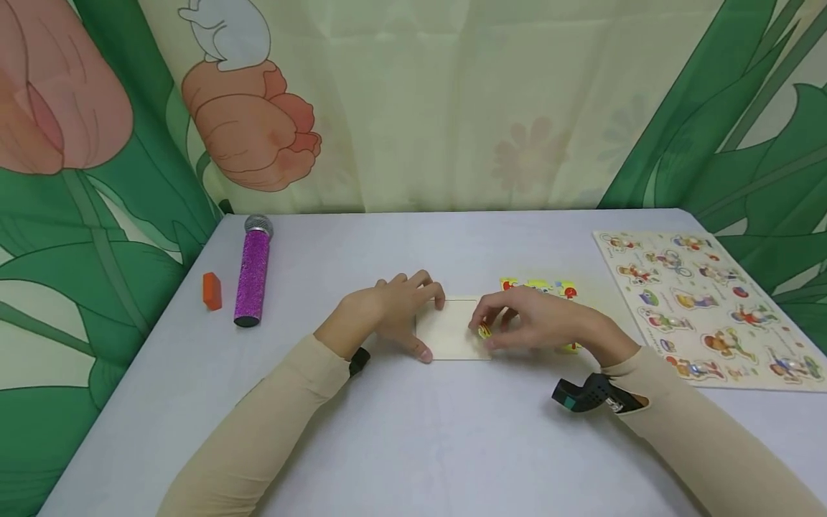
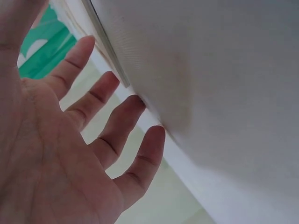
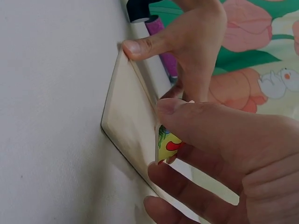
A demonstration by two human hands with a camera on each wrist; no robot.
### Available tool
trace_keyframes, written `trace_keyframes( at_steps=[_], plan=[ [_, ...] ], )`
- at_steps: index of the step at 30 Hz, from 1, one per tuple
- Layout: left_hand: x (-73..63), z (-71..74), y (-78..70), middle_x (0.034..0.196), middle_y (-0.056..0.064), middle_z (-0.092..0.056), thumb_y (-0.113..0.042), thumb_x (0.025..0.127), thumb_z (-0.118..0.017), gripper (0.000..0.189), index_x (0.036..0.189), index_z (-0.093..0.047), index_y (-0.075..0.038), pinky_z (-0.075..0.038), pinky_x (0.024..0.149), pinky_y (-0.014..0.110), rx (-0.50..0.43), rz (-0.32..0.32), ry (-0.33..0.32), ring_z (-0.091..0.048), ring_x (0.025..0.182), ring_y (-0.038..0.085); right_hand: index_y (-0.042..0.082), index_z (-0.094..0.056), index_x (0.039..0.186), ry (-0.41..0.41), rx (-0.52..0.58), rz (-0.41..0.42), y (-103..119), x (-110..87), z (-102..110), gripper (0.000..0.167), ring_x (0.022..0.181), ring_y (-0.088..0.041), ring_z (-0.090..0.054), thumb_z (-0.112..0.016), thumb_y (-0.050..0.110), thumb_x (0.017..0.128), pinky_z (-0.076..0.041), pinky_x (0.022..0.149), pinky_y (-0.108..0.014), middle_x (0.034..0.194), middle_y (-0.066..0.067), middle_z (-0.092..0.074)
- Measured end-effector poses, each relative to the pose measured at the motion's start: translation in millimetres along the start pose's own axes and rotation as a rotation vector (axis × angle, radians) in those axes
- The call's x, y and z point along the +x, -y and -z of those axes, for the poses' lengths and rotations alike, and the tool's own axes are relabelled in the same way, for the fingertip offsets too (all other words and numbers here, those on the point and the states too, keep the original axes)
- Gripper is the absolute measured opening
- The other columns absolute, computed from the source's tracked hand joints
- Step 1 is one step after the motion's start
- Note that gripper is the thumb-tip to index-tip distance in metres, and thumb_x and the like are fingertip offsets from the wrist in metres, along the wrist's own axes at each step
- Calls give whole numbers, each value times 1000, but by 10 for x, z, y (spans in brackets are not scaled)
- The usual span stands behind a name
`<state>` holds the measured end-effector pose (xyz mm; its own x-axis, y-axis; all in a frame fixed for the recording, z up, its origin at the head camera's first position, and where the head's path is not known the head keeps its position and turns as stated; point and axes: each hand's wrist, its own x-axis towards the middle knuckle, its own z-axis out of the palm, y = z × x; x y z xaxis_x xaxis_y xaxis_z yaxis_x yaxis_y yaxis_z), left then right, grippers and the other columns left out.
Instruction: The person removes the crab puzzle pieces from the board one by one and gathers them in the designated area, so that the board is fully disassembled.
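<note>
A blank pale wooden board (image 1: 454,330) lies on the table in front of the person. At its left side is the left hand (image 1: 402,312), fingers spread, with its thumb (image 3: 135,48) on a corner of the board in the right wrist view. In the left wrist view, the left fingers (image 2: 128,123) reach toward the tabletop. The right hand (image 1: 533,316) pinches a small yellow puzzle piece (image 3: 168,143) with red and green print, tilted over the board's right side. More yellow printed pieces (image 1: 539,287) lie behind the right hand, which partly hides them.
To the right lies a large white board (image 1: 711,309) covered with small cartoon figures. A glittery purple microphone (image 1: 252,276) and an orange block (image 1: 212,291) are on the left. Behind the table (image 1: 413,445) hangs a printed curtain (image 1: 439,108).
</note>
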<state>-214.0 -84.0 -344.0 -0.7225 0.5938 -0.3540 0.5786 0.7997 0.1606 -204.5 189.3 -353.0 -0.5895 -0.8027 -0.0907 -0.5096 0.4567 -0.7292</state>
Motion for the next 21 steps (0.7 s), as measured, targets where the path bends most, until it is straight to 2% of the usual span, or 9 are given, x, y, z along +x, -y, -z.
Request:
trace_keyframes(
  at_steps=[10,16,21],
  plan=[
    [-10,12,-22,149,-2,-36,-63,74,-85,80,135,-44,-32,-41,97,47,-4,17,3,-46,118,23,13,-69,116,-40,-15,51,-39,-177,122,22,97,-15,-70,-76,20,95,-58,88,-32,112,-2,-69],
    [-24,17,-26,149,-1,-36,-62,75,-86,79,135,-44,-31,-41,95,46,-11,10,3,-46,118,24,14,-70,111,-67,-26,78,-53,-290,151,19,92,-17,-67,-77,18,94,-58,83,-32,110,1,-65],
    [-37,23,-38,148,-1,-36,-62,75,-85,79,134,-44,-30,-41,94,45,-10,1,0,-46,117,24,16,-71,109,-85,-30,53,-65,-409,178,18,90,-16,-64,-78,19,93,-57,79,-30,108,4,-65]
  ],
)
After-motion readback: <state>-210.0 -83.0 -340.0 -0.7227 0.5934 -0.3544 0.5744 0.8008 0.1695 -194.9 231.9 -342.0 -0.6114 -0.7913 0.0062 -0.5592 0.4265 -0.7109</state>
